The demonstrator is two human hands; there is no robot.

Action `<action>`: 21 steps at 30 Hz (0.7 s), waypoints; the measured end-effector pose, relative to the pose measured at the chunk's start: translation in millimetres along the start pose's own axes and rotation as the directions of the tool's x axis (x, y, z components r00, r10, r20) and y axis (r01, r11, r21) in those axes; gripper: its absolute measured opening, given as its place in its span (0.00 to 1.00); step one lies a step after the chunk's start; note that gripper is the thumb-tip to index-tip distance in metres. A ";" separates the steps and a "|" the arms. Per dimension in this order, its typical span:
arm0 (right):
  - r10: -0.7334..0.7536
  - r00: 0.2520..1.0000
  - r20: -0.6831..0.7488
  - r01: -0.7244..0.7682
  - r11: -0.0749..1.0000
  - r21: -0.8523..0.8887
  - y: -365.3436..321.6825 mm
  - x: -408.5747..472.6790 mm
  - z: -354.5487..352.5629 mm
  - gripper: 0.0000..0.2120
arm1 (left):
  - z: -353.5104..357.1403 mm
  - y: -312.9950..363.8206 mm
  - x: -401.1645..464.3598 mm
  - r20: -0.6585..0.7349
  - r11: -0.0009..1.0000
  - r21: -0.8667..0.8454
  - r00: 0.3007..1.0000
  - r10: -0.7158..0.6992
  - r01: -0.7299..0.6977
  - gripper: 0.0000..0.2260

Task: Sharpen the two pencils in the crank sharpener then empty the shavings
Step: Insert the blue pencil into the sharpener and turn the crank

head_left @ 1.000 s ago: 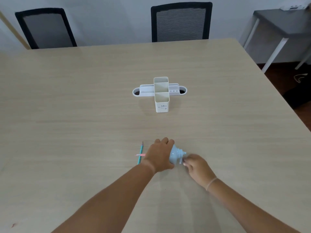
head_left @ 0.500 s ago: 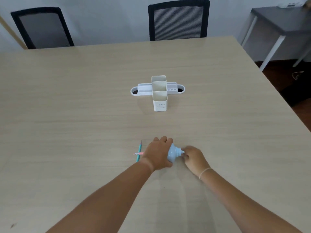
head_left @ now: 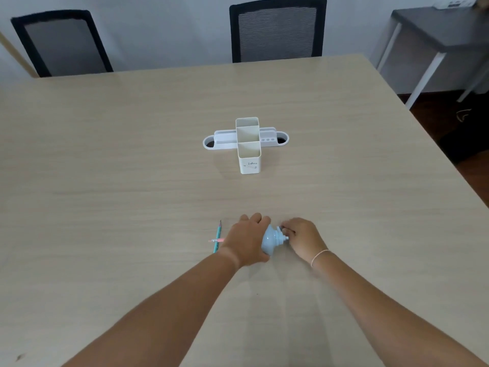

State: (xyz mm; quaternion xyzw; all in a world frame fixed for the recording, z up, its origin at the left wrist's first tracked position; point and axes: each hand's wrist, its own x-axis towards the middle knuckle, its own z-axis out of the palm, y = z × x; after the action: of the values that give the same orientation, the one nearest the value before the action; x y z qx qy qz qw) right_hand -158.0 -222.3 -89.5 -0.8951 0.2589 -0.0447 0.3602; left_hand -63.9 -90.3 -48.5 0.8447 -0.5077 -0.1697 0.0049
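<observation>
Cranking looks like the step in hand: the left hand (head_left: 247,241) clamps the blue sharpener (head_left: 270,241) with curled fingers, the right hand (head_left: 301,238) pinches its handle, a pink pencil (head_left: 215,240) pokes out beyond the left knuckles across a green pencil (head_left: 217,236), and next comes steady turning.

Office or meeting room; large pale wood-grain laminate table (head_left: 132,154); two black mesh-backed office chairs (head_left: 277,30) pushed in at its far edge; white plastic desk organiser (head_left: 247,144) at table centre; plain pale wall (head_left: 164,27); grey-topped side table on white legs (head_left: 436,30) at far right.
</observation>
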 end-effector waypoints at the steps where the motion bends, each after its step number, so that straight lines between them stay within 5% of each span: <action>1: 0.013 1.000 0.026 -0.013 1.000 -0.016 4.9 -10.3 6.5 0.07 | -0.2 0.1 -0.7 0.000 1.000 0.000 1.000 0.002 -0.002 0.26; 4: -0.038 0.999 0.017 0.037 0.999 0.032 5.3 -57.1 10.6 0.07 | -3.4 1.3 -3.7 0.013 1.000 -0.021 1.000 -0.007 0.007 0.27; 10: -0.135 0.951 -0.277 0.179 0.973 0.142 -28.4 -44.1 -24.5 0.08 | -5.8 3.1 -4.8 0.020 0.999 -0.031 1.000 -0.010 0.011 0.25; 16: 0.040 0.999 -0.033 -0.039 0.998 0.044 -2.2 -1.5 0.9 0.09 | -3.0 2.6 -2.0 0.012 1.000 -0.014 1.000 -0.018 0.018 0.26; 21: -0.047 0.997 -0.065 0.054 0.991 0.119 -4.6 -76.8 7.5 0.08 | -5.9 3.0 -5.2 0.024 1.000 -0.022 1.000 -0.014 0.015 0.27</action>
State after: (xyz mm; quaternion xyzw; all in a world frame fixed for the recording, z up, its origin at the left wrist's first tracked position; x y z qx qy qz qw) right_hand -220.2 -176.9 -83.8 -0.8762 0.2441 -0.0969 0.4042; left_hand -67.0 -88.3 -40.9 0.8461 -0.4998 -0.1854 0.0068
